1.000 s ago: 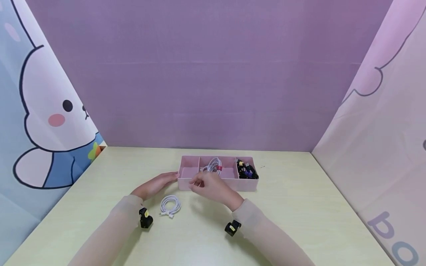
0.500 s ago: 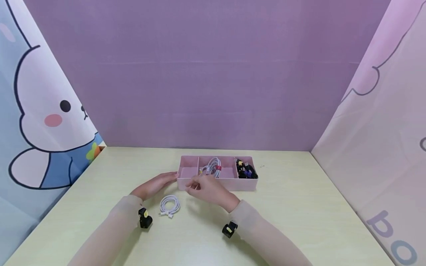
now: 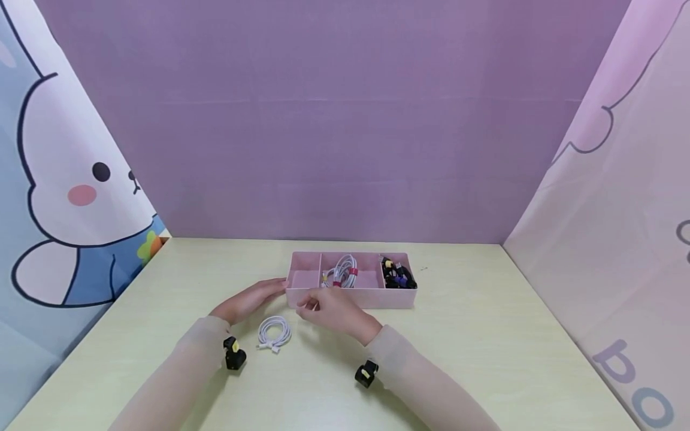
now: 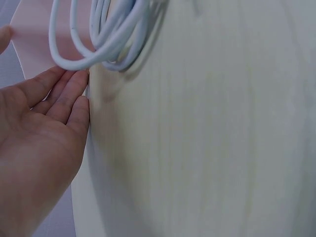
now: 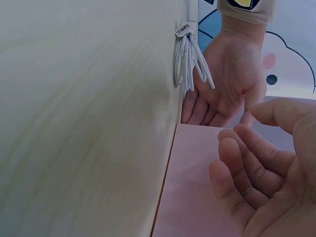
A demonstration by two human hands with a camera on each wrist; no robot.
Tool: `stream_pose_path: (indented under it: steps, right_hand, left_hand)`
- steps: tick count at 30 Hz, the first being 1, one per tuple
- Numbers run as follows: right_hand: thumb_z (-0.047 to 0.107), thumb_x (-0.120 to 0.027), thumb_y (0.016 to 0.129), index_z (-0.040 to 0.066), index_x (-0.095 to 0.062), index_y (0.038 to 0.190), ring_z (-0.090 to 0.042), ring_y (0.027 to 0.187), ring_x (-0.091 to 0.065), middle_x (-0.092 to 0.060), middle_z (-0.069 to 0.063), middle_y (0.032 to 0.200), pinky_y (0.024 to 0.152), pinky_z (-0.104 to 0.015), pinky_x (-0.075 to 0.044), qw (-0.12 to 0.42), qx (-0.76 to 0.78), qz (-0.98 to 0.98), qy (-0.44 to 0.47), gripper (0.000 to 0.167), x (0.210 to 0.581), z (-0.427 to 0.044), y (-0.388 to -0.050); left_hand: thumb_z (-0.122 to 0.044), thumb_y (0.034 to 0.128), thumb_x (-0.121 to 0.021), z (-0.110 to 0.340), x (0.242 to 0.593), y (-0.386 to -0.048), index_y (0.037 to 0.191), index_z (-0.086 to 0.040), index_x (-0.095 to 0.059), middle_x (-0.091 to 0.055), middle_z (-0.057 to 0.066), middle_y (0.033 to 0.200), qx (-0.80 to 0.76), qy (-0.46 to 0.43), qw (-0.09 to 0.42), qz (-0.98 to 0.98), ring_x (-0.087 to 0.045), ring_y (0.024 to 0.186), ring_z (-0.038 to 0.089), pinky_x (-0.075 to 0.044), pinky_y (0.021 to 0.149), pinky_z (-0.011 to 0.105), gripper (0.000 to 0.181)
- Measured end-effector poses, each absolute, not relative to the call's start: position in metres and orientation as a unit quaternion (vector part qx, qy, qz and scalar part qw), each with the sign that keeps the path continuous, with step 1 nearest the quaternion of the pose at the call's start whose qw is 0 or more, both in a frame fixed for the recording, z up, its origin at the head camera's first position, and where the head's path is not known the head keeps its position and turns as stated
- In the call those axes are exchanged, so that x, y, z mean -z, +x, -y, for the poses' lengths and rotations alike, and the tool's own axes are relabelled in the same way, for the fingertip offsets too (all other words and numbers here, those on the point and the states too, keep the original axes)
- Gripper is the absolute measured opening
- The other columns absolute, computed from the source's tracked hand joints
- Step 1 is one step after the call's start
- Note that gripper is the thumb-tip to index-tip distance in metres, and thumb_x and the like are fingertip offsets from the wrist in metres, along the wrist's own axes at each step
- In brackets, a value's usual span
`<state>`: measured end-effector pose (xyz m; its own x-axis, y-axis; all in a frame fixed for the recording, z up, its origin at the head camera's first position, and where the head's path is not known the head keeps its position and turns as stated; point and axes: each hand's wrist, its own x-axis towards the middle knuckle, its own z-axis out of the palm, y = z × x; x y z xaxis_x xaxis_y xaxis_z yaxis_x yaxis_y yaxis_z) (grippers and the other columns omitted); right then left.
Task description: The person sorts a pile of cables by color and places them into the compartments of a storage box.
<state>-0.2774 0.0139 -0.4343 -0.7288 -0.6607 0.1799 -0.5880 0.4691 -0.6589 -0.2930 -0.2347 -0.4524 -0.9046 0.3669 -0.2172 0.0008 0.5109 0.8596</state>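
Note:
A pink box with three compartments stands on the table. My left hand rests on the table by the box's left end, fingers straight and touching it. In front of the box's near wall hovers my right hand, fingers loosely bent and holding nothing; the right wrist view shows a gap between thumb and fingers. On the table between the hands lies a coiled white cable, tied around. Bundled white cables with red ties sit in the middle compartment. Black cables fill the right one; the left one shows only its pink floor.
The light wooden table runs back to a purple backdrop. Printed curtains flank it, with a cartoon figure on the left. Each wrist carries a small black camera.
My right hand has shifted slightly left along the front of the box, and more of the red-tied white cables shows behind it. The left hand stays at the box's end.

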Motion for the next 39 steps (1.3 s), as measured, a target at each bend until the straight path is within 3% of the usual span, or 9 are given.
stream_pose_path:
  steps: [17, 30, 39]
  right_hand:
    - [0.023, -0.072, 0.094, 0.007, -0.076, 0.108, 0.0, 0.076, -0.06, -0.07, 0.008, 0.088, 0.07, -0.017, -0.051, 0.054, 0.361, -0.866, -0.34, 0.021, 0.437, -0.006, -0.275]
    - [0.025, -0.075, 0.093, 0.011, -0.075, 0.1, -0.001, 0.072, -0.057, -0.065, 0.012, 0.08, 0.069, -0.016, -0.049, 0.05, 0.33, -0.872, -0.358, 0.016, 0.446, 0.005, -0.279]
    - [0.028, -0.074, 0.093, 0.01, -0.077, 0.103, 0.001, 0.074, -0.059, -0.07, 0.009, 0.084, 0.072, -0.014, -0.049, 0.051, 0.317, -0.874, -0.364, 0.021, 0.448, 0.01, -0.279]
  left_hand:
    - [-0.052, 0.1061, -0.037, 0.237, 0.454, -0.294, 0.155, -0.015, -0.039, -0.03, 0.009, 0.162, -0.492, 0.125, 0.184, -0.842, -0.015, 0.151, 0.035, -0.005, 0.117, 0.064, 0.062]
    - [-0.046, 0.1084, -0.034, 0.236, 0.454, -0.294, 0.155, -0.014, -0.039, -0.029, 0.009, 0.162, -0.497, 0.13, 0.189, -0.837, -0.015, 0.151, 0.034, -0.006, 0.118, 0.062, 0.057]
    - [-0.05, 0.1069, -0.036, 0.235, 0.454, -0.294, 0.155, -0.012, -0.04, -0.03, 0.01, 0.162, -0.495, 0.126, 0.188, -0.839, -0.016, 0.151, 0.034, -0.006, 0.118, 0.062, 0.061]
